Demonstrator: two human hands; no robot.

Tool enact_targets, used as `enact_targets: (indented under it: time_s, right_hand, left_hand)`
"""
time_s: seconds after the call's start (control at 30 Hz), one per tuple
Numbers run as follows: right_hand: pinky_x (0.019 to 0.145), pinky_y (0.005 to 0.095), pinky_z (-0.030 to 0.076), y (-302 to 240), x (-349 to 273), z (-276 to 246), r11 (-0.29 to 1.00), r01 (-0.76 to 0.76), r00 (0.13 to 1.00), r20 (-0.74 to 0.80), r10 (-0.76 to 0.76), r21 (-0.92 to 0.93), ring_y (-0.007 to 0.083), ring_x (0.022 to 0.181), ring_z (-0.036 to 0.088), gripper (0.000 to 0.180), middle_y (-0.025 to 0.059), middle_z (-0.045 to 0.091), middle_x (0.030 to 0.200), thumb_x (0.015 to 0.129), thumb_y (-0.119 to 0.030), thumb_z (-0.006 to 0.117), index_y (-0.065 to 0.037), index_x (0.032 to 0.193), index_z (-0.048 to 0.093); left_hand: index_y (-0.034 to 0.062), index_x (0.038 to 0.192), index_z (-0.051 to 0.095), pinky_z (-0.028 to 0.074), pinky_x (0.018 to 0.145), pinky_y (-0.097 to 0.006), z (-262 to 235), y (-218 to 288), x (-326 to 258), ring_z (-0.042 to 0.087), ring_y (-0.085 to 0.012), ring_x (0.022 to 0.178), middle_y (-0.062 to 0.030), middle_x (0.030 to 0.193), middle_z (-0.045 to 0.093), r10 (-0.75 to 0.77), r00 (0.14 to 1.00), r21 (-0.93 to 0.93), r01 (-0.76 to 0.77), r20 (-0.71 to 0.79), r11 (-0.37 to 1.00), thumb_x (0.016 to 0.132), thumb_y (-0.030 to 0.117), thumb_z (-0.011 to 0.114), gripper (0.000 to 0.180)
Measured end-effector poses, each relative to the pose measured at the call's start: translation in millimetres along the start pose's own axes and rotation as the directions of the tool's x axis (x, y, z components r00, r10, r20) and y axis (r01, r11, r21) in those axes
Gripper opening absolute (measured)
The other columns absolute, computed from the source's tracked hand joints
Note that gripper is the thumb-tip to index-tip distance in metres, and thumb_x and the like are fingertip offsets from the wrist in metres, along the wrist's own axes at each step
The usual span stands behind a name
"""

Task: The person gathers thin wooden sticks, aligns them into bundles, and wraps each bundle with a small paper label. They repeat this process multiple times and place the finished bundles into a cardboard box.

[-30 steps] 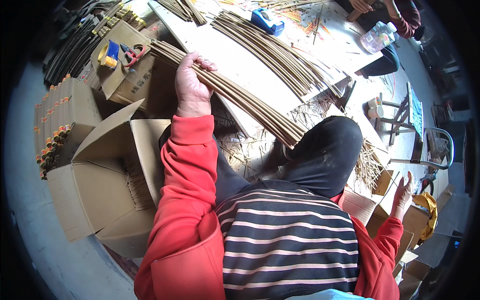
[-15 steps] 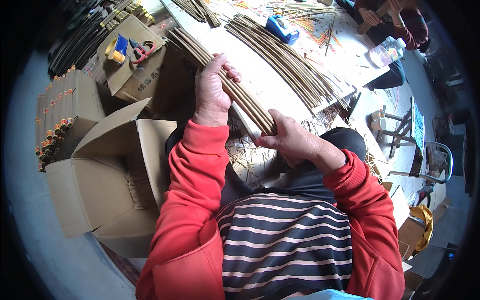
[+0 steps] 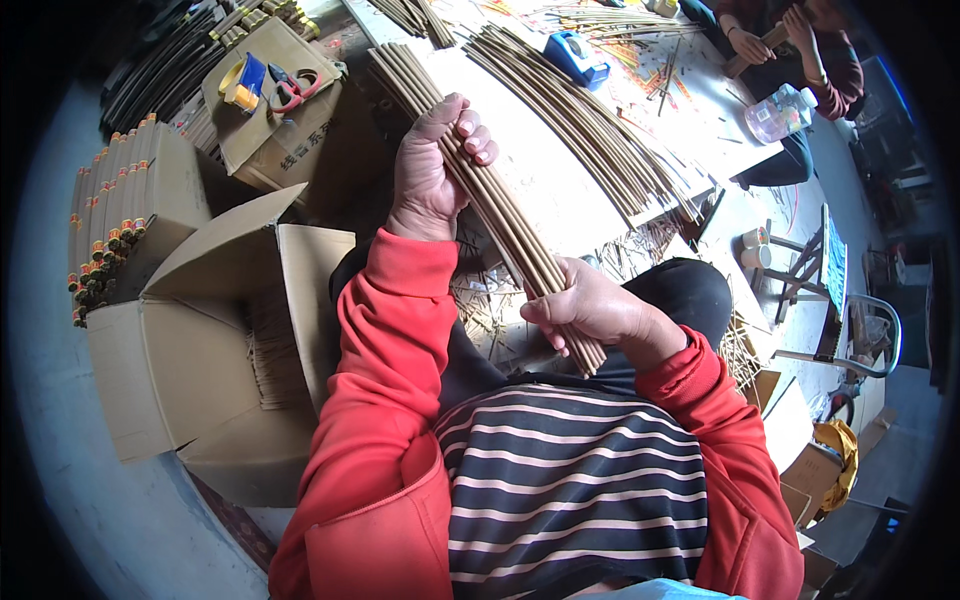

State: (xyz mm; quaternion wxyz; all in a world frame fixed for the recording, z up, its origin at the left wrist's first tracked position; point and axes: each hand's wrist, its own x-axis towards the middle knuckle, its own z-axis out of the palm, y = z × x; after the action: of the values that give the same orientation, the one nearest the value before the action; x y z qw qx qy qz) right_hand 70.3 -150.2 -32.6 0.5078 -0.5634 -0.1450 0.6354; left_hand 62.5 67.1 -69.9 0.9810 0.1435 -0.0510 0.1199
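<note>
A bundle of long thin brown sticks, like incense sticks [image 3: 500, 205], slants across in front of me, its lower end over my lap. My left hand [image 3: 440, 165] is wrapped round its upper part. Lower down, my right hand [image 3: 590, 310] grips the same bundle, and the stick ends poke out below the fingers. Beyond them, a wide row of loose brown sticks [image 3: 570, 120] lies on the white table [image 3: 440, 75]. Next to that row stands a blue tape dispenser [image 3: 577, 60].
An open cardboard box [image 3: 200, 370] stands at my left. Behind it, red scissors [image 3: 294, 90] and tape rolls [image 3: 243, 85] rest on another carton [image 3: 265, 140]. Banded stick bundles [image 3: 110, 205] are stacked far left. A clear plastic bottle [image 3: 778, 115] stands near a person [image 3: 790, 45] at the far right.
My right hand has closed round the bundle's lower part, with the stick ends now showing below it. The bundle is slightly lower and further right. The whole view has shifted a little.
</note>
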Motion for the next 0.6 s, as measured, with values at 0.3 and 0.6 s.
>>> enact_targets:
  time_s: [0.3, 0.6]
  right_hand:
    - [0.044, 0.0268, 0.045, 14, 12, -7, 0.700, 0.075, 0.893, -0.265, -0.365, -0.710, 0.0145, 0.052, 0.055, 0.026, 0.0078, 0.055, 0.063, 0.079, -0.014, 0.064, 0.001, 0.091, 0.046]
    - [0.044, 0.0250, 0.041, 14, 10, 3, 0.853, -0.002, 0.925, -0.324, -0.196, -0.522, 0.0113, 0.049, 0.052, 0.023, 0.0026, 0.052, 0.063, 0.079, -0.011, 0.063, -0.001, 0.093, 0.047]
  left_hand:
    - [0.0078, 0.074, 0.052, 0.042, 0.051, -0.027, 8, -4, 1, 0.049, -0.0128, 0.055, -0.0017, 0.064, 0.051, 0.206, 0.943, 0.310, -0.120, -0.262, 0.943, 0.084, 0.013, 0.060, 0.014]
    - [0.0075, 0.074, 0.051, 0.042, 0.050, -0.027, 13, -8, -1, 0.048, -0.0128, 0.052, -0.0003, 0.061, 0.047, 0.286, 0.876, 0.457, -0.086, -0.389, 0.885, 0.082, 0.012, 0.062, 0.014]
